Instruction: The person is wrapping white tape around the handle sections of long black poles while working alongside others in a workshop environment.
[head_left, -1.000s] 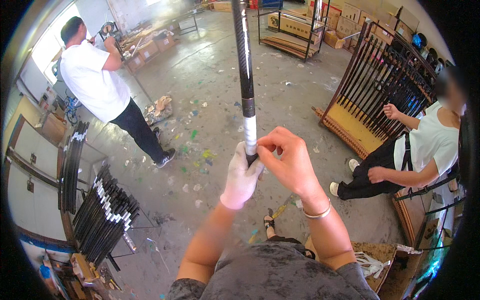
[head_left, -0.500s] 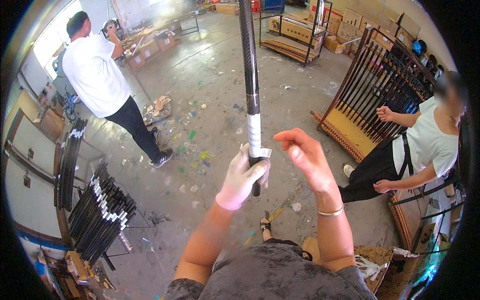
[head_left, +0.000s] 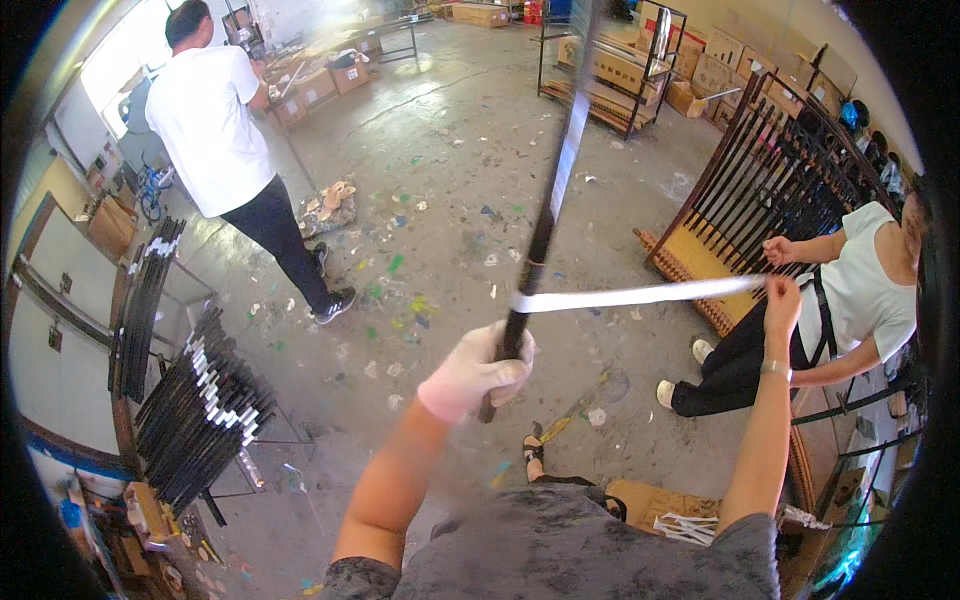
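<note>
The left hand (head_left: 478,372), in a pale glove, is closed around a dark rod (head_left: 540,238); the rod is tilted, its lower end protruding below the fist, its upper length rising ahead and to the right; a white strip (head_left: 640,295) passes around the rod just above the left hand and runs nearly straight to the bare right hand (head_left: 782,302); the right hand pinches the strip's other end, well apart from the rod; below the right hand, loose white strips (head_left: 685,526) lie on brown cardboard (head_left: 640,492); left of the left hand, banded rods (head_left: 200,430) lie stacked; beyond the right hand, a co-worker (head_left: 875,270) stands beside a rack (head_left: 685,243); ahead-left of the left hand, farther off, stands another person (head_left: 215,140).
</note>
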